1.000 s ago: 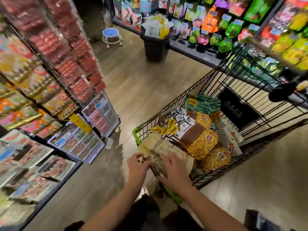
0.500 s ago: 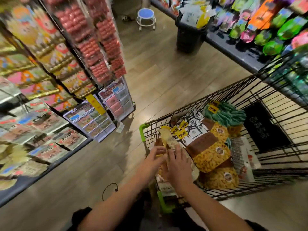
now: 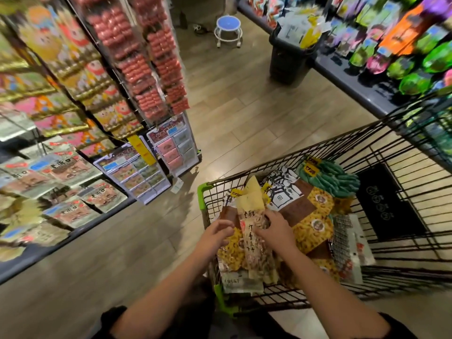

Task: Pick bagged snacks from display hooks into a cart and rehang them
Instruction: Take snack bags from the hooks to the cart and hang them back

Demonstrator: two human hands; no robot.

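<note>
Two hands are working over the near left corner of the black wire shopping cart with green corner guards (image 3: 403, 152). We are watching the narrow clear snack bag with a pale yellow header card (image 3: 254, 231), which is lying on top of the pile of other bagged snacks inside the cart. Its long axis is running away from us, header card at the far end and pointing up toward the cart's front, bottom seam toward our body. Our right hand (image 3: 276, 227) is the nearer grip: it is sitting on the bag's upper right edge just below the header, fingers curling round the packet. Our left hand (image 3: 216, 234) is hovering just beside the bag's left edge, fingers loosely bent, holding nothing that we can make out. The hook display of red sausage packs and snack bags (image 3: 137, 77) is lying to our left and up, so we are judging that the lift needs to swing header-first leftward.
</note>
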